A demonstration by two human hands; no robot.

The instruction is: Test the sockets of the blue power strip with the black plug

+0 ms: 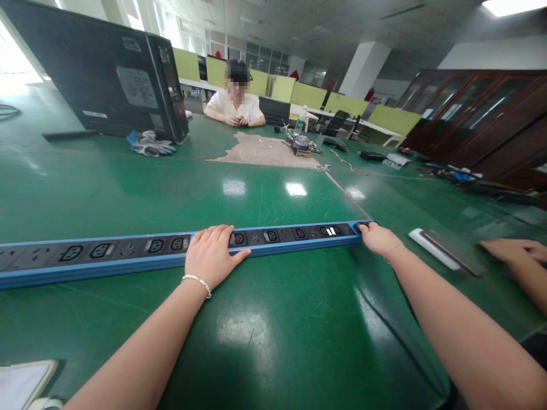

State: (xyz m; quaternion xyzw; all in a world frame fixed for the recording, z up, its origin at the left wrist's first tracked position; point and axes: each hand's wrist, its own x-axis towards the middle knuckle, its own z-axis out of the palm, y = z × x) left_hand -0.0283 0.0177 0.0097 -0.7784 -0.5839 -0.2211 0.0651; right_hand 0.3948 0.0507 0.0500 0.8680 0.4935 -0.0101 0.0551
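A long blue power strip (273, 248) with black sockets lies across the green table, its left end out of the frame. My left hand (210, 250) rests over its middle, fingers across the top and thumb along the near edge, gripping it. At the right end, my right hand (378, 238) is closed around a black cord end (362, 226); my fingers partly hide it. A dark cord (405, 296) shows beside my right forearm.
Across the table (273, 188) sits a person (235, 105). A black computer case (106, 80) and gloves (150, 143) are at left. A bottle (301, 121) stands at the back. At right are a phone-like slab (453, 250) and another person's hand (508, 249).
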